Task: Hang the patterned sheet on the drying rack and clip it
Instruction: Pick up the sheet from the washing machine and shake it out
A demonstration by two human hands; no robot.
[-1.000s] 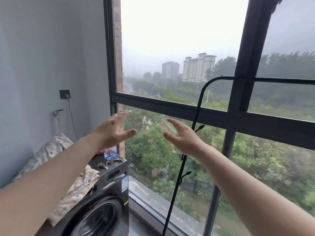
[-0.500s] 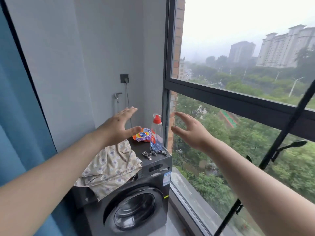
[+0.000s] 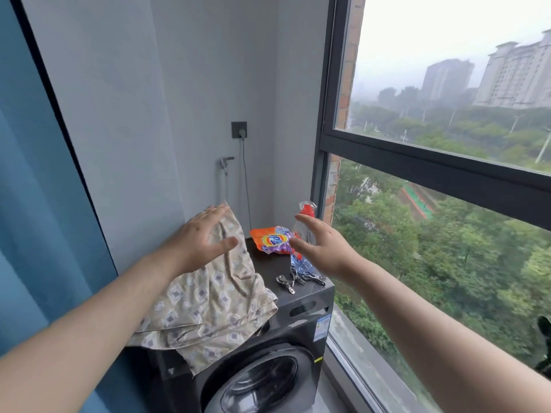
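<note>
The patterned sheet [image 3: 214,302], beige with grey diamonds, lies crumpled on top of a dark washing machine [image 3: 298,323] and hangs over its front left corner. My left hand [image 3: 196,242] hovers over the sheet's upper part with fingers spread, holding nothing. My right hand [image 3: 322,248] is held out above the machine's right side, fingers relaxed and empty. Several metal clips [image 3: 295,280] lie on the machine's top below my right hand. Only a small dark piece of the drying rack [image 3: 544,326] shows at the right edge.
An orange detergent packet [image 3: 271,239] and a clear bottle with a red cap [image 3: 307,213] stand at the back of the machine's top. A socket [image 3: 239,129] and a tap [image 3: 225,163] are on the grey wall. A blue curtain [image 3: 35,204] hangs left; large windows [image 3: 432,162] fill the right.
The view has swung left from the window and rack to the washing machine. Both hands have stayed outstretched and now sit lower, over the sheet and the clips.
</note>
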